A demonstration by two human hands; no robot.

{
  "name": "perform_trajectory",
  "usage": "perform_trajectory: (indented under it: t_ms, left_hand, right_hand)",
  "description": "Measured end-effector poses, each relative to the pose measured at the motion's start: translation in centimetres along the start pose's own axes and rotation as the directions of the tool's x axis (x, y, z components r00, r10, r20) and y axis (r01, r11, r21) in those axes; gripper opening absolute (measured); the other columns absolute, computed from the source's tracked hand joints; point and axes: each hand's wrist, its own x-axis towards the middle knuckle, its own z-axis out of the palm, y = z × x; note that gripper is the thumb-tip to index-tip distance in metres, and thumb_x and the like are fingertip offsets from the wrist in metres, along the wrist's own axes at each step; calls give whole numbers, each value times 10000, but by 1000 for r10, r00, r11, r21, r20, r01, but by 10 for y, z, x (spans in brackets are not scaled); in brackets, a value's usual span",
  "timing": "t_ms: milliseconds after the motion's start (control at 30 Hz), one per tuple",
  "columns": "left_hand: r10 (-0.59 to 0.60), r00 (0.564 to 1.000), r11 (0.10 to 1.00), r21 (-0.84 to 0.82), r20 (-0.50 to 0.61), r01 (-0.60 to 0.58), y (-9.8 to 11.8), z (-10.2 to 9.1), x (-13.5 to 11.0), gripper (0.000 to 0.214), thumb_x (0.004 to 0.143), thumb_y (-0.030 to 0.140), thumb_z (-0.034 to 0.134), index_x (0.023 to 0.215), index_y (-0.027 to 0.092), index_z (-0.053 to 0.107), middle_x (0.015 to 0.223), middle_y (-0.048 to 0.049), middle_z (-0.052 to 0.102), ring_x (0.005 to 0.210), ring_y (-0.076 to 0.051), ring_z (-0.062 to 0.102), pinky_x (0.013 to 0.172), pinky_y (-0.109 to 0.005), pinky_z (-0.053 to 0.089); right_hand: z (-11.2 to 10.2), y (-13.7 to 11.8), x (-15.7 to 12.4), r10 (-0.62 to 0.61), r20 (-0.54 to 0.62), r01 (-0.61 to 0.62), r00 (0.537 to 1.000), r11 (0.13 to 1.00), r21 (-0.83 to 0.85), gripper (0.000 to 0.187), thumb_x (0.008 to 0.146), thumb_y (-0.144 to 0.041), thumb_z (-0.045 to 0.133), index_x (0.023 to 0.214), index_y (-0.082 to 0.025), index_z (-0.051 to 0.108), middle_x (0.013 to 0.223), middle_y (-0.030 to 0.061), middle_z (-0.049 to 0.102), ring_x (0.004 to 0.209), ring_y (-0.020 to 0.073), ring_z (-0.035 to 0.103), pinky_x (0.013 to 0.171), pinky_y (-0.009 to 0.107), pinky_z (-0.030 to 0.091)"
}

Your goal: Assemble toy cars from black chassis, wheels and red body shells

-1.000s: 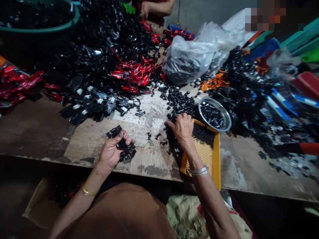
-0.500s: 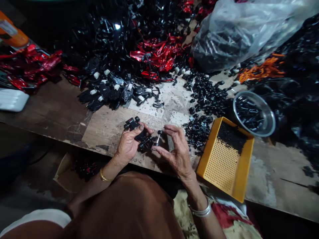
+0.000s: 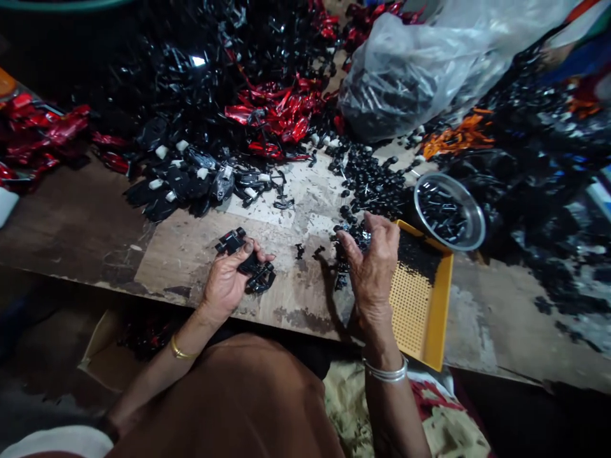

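My left hand (image 3: 229, 280) is closed around a small stack of black plastic chassis parts (image 3: 245, 261), held just above the worn wooden table (image 3: 200, 254). My right hand (image 3: 375, 264) hovers over a heap of small black wheel-and-axle pieces (image 3: 370, 184), its fingertips curled and pinching at a few of them beside the yellow perforated tray (image 3: 424, 299). What exactly its fingers grip is too small to make out.
A steel bowl (image 3: 449, 213) of black pins sits behind the tray. A clear plastic bag (image 3: 420, 70) of black parts lies at the back. Piles of black and shiny red toy shells (image 3: 272, 114) and orange pieces (image 3: 453, 137) cover the back. A cardboard box (image 3: 102, 356) stands below the table edge.
My right hand has left the parts in my left hand and moved right to the wheel heap by the yellow tray. My left hand still holds its black parts.
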Motion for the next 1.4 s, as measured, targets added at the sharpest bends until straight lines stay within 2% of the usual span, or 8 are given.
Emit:
perform_trajectory:
  t_ms: [200, 400, 567, 733, 933, 1267, 1333, 1400]
  left_hand:
    - [21, 1000, 1000, 6, 14, -21, -1, -3, 0, 196, 645, 231, 795, 703, 148, 627, 670, 34, 603, 592, -91, 578, 844, -376, 549]
    - [31, 999, 999, -13, 33, -30, -2, -3, 1, 185, 654, 216, 781, 704, 145, 618, 669, 36, 593, 595, -90, 570, 852, -385, 545]
    - [31, 999, 999, -25, 39, -30, -2, -2, 1, 216, 631, 219, 792, 702, 138, 605, 666, 38, 591, 593, -88, 573, 856, -386, 541]
    - [53, 998, 998, -26, 42, -52, -2, -2, 2, 230, 627, 233, 802, 700, 139, 606, 654, 44, 586, 591, -81, 572, 835, -355, 542]
    - [38, 998, 999, -41, 45, -36, -2, -1, 2, 244, 598, 242, 815, 706, 138, 623, 646, 33, 593, 584, -104, 576, 761, -372, 556]
    - [2, 998, 999, -50, 67, 2, 1, -3, 2, 216, 610, 238, 802, 692, 137, 630, 647, 28, 583, 591, -99, 569, 739, -327, 559]
    - [-29, 999, 999, -38, 46, 31, 3, -4, -2, 197, 609, 219, 791, 672, 137, 623, 635, 28, 579, 589, -98, 567, 731, -307, 564]
    - [-57, 998, 998, -20, 4, 57, 5, -4, -7, 174, 615, 193, 777, 662, 140, 618, 627, 27, 578, 595, -103, 570, 722, -295, 574]
  right_hand:
    - [-3, -21, -28, -40, 120, 23, 992, 990, 138, 158, 924, -272, 512, 1001, -197, 628, 991, 91, 622, 952, 215, 590, 830, 382, 508]
    - [3, -26, -48, -15, 113, -6, 993, 984, 181, 122, 910, -220, 530, 947, -200, 644, 951, 77, 630, 908, 199, 588, 803, 367, 506]
    - [8, -26, -53, -87, 130, 68, 988, 987, 146, 120, 912, -223, 529, 966, -198, 632, 945, 73, 618, 900, 199, 571, 793, 361, 493]
    - [21, -33, -49, -157, 112, 150, 981, 986, 68, 146, 920, -215, 501, 1002, -178, 616, 959, 93, 613, 887, 212, 532, 772, 360, 465]
    - [20, -35, -37, -143, 130, 135, 981, 988, 74, 179, 922, -229, 484, 1035, -178, 613, 990, 102, 601, 917, 226, 513, 801, 373, 446]
    - [23, -40, -10, -218, 336, 153, 916, 966, 211, 163, 922, -240, 470, 958, -178, 616, 942, 99, 598, 901, 224, 554, 791, 371, 476]
    - [19, -48, -13, -209, 301, 128, 931, 955, 266, 173, 931, -246, 468, 1003, -168, 604, 971, 104, 600, 933, 214, 566, 811, 360, 493]
    - [9, -53, -21, -141, 188, 87, 972, 958, 273, 191, 934, -248, 473, 1073, -172, 580, 1018, 105, 597, 984, 205, 570, 845, 356, 501]
